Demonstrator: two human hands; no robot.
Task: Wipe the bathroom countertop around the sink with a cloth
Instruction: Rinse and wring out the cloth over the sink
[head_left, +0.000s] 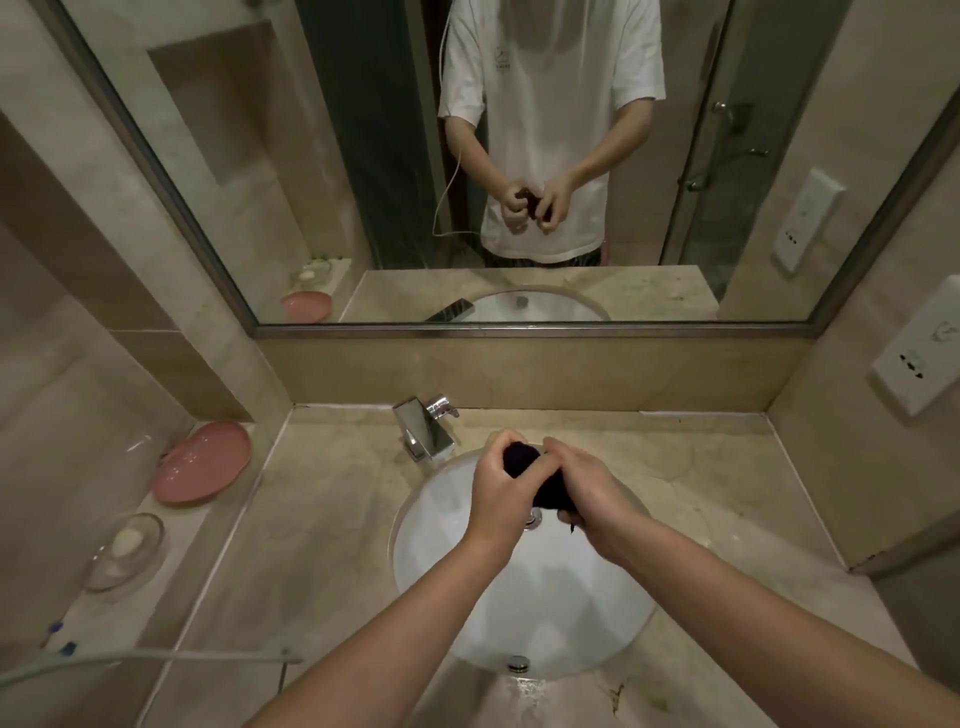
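Note:
A dark cloth (540, 480), bunched into a tight roll, is held over the white oval sink (457, 566). My left hand (501, 486) grips its upper end and my right hand (582, 486) grips its lower end, both fists closed around it. The hands sit above the back half of the basin, near the drain (534, 518). The beige marble countertop (322, 519) surrounds the sink on all sides. Most of the cloth is hidden inside my fists.
A chrome faucet (426, 428) stands behind the sink at the left. A pink dish (203, 462) and a clear soap dish (127, 548) rest on the left ledge. A mirror (363, 182) fills the back wall; a wall socket (917, 361) is at right.

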